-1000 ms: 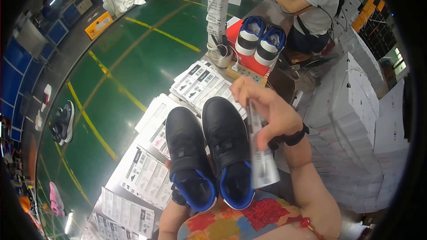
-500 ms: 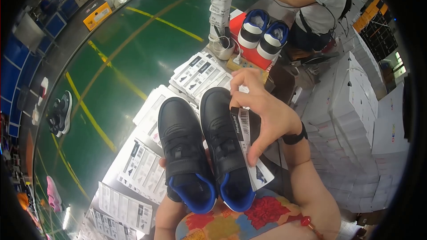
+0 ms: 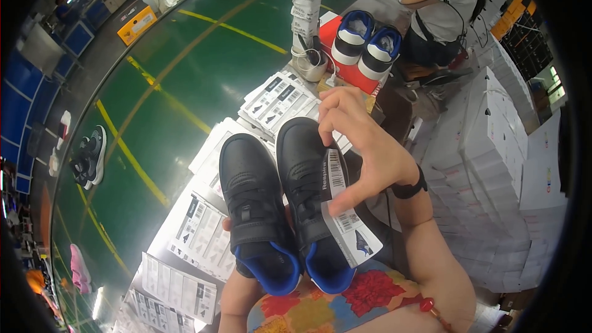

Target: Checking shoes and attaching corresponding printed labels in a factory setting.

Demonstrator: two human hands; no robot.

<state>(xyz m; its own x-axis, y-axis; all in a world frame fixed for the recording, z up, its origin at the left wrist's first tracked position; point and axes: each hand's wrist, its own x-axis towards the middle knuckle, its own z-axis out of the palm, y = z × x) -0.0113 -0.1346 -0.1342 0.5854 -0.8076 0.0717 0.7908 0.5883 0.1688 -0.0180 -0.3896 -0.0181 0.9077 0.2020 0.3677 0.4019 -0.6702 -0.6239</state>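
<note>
A pair of black shoes with blue linings, the left shoe [image 3: 248, 179] and the right shoe [image 3: 302, 176], lies side by side before me, toes pointing away. My left hand [image 3: 226, 224] supports them from below; only its fingertips and wrist show. Against the outer side of the right shoe is a long black-and-white paper label [image 3: 348, 228] with a barcode and a small shoe picture. My right hand [image 3: 373, 148] is closed on this label, thumb pressed on its face and fingertips at the shoe's toe edge. The label's lower end sticks out past the shoe.
Stacks of printed label sheets [image 3: 200, 234] lie left of the shoes. Beyond, another shoe pair [image 3: 364, 49] rests on a red box beside a paper-wrapped post [image 3: 307, 6]. White boxes [image 3: 475, 191] pile up at right; a co-worker [image 3: 447, 9] sits far right. Other shoes lie on the green surface [image 3: 185, 86].
My right thumb has shifted left and up onto the label's face, and the label's lower end has swung outward, showing more of its print. The co-worker's arm has moved right.
</note>
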